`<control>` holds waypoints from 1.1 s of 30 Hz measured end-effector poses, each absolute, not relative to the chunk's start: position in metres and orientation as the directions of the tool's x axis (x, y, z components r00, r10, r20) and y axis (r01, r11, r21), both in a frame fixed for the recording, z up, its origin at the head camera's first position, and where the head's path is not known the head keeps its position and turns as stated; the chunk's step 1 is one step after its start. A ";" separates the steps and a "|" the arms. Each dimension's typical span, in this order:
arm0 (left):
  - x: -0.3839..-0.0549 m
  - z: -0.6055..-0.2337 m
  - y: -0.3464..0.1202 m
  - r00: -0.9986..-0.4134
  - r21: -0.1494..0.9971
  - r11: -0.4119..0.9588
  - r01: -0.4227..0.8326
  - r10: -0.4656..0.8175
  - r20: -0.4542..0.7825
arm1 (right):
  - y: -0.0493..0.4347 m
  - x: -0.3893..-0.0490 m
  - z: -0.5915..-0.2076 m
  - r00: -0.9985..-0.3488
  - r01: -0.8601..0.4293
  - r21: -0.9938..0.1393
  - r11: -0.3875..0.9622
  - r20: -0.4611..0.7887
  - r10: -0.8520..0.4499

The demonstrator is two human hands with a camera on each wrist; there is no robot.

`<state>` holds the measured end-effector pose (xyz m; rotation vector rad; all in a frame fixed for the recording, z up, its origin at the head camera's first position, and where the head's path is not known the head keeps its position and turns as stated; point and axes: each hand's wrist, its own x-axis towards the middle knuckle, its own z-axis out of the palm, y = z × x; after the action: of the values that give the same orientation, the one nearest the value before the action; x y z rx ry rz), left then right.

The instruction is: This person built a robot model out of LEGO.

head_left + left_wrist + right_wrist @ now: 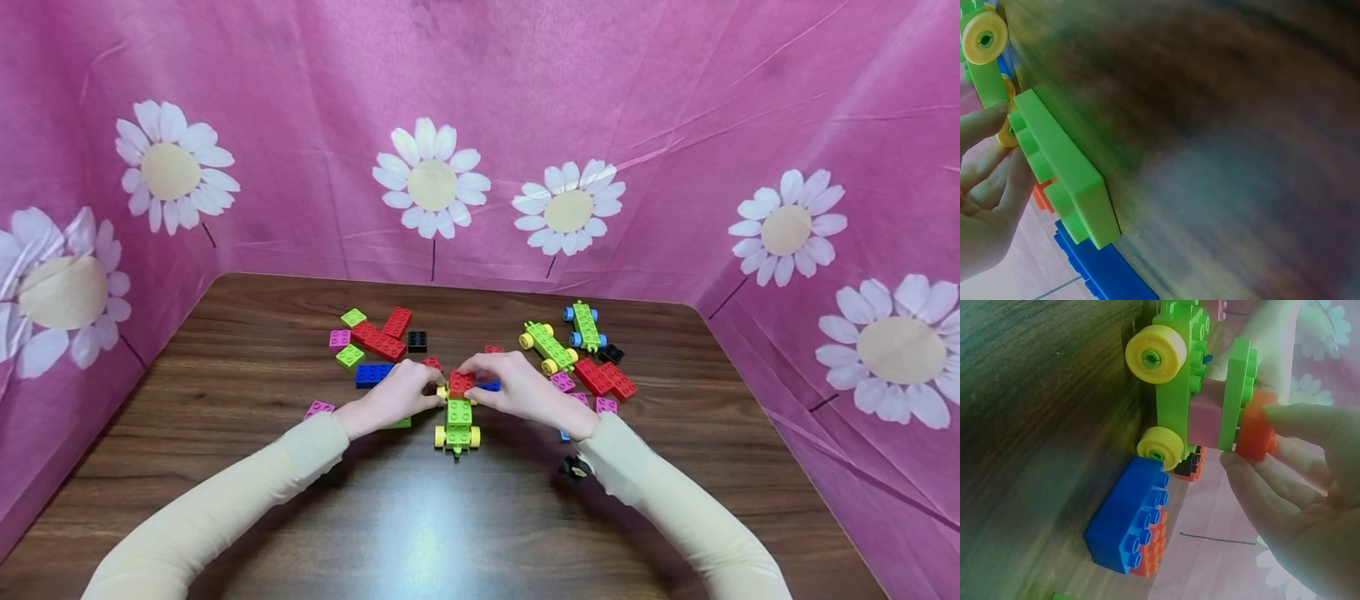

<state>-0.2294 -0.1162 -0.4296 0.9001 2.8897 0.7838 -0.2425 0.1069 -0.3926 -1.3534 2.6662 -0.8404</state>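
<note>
A toy car base [458,437], lime green with yellow wheels, stands on the table in front of me. On it sits a pink brick [1208,412], and over that lies a lime-green brick [1234,394]. My right hand [525,385] pinches a small red brick [1256,425] between thumb and fingers, right on top of one end of the lime-green brick. At the car's far end, my left hand [399,392] grips it by a yellow wheel [1010,132], thumb against the green side. Another lime-green brick [1063,169] stands close beside the left hand.
Left of the car lie a blue brick [372,375], red bricks [378,340] and a black brick [417,340]. To the right are a yellow-wheeled base [550,347], a blue-wheeled base [585,325], red bricks [606,378] and several pink ones. A dark object [574,467] is by the right sleeve.
</note>
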 end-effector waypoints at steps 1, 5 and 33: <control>-0.229 -0.430 -0.116 -0.834 0.467 0.709 0.528 0.536 0.129 | 0.106 -0.243 -0.392 -0.620 -0.738 -0.483 0.472 0.206 -0.757; -0.230 -0.430 -0.116 -0.835 0.470 0.711 0.523 0.537 0.116 | 0.105 -0.243 -0.392 -0.619 -0.734 -0.494 0.466 0.208 -0.757; -0.231 -0.429 -0.116 -0.841 0.487 0.712 0.506 0.532 0.096 | 0.094 -0.250 -0.377 -0.662 -0.661 -0.523 0.539 0.066 -0.747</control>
<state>-0.2312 -0.1158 -0.4286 0.8679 2.8586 0.7904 -0.2497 0.0944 -0.3768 -1.2031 2.6080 -0.7793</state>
